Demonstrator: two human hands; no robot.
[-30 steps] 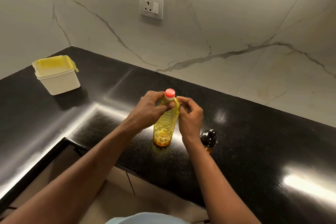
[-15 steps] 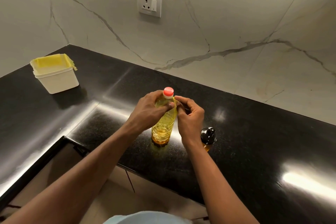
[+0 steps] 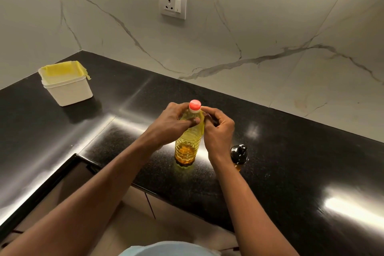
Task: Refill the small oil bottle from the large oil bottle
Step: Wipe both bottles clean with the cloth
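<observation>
Two hands, left hand [image 3: 172, 125] and right hand [image 3: 218, 129], grip the large oil bottle [image 3: 188, 145].

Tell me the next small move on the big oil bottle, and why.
Probably twist the red cap off with the right hand. The large oil bottle stands upright on the counter with its cap on, the left hand grips its shoulder, and the right hand's fingers reach the cap. Nothing can pour until it opens.
</observation>
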